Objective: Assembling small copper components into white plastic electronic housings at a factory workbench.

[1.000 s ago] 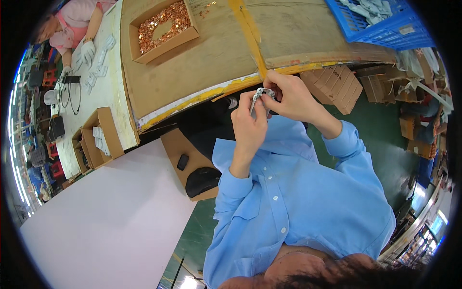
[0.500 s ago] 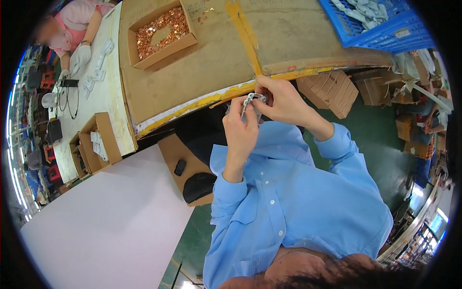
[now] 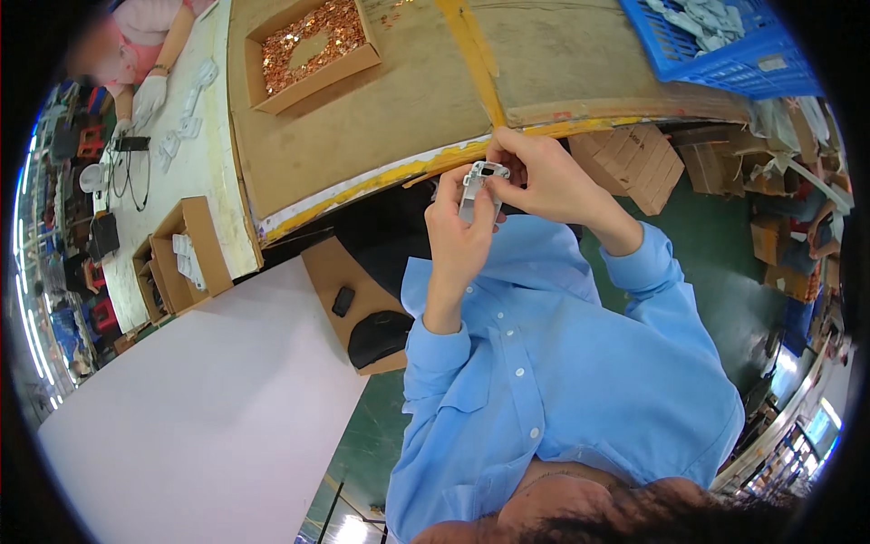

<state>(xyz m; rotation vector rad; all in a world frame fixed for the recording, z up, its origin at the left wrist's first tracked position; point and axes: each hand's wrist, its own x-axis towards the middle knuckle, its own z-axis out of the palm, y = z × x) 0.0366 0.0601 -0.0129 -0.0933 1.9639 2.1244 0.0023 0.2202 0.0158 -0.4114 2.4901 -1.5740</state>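
A small white plastic housing [image 3: 470, 192] with an opening at its far end is held just off the near edge of the cardboard-topped bench. My left hand [image 3: 459, 231] grips its body between thumb and fingers. At the far end, my right hand [image 3: 542, 181] is pinched, thumb and fingertips against the rim. Whether a small part sits between those right fingertips is hidden. Beyond both hands lies the bench [image 3: 381, 118], with a cardboard box [image 3: 317, 83] of small copper-coloured metal pieces on it.
A blue plastic crate [image 3: 725, 68] of white parts stands at the far right. On the left, a gloved person works at a white table [image 3: 204, 145] with white parts and a cardboard box [image 3: 217, 254]. Cardboard boxes [image 3: 634, 163] sit below the bench. A white board [image 3: 217, 399] lies left of me.
The housing has been tilted, so its face and end opening now show more. Both hands remain on it. The whole view has shifted slightly.
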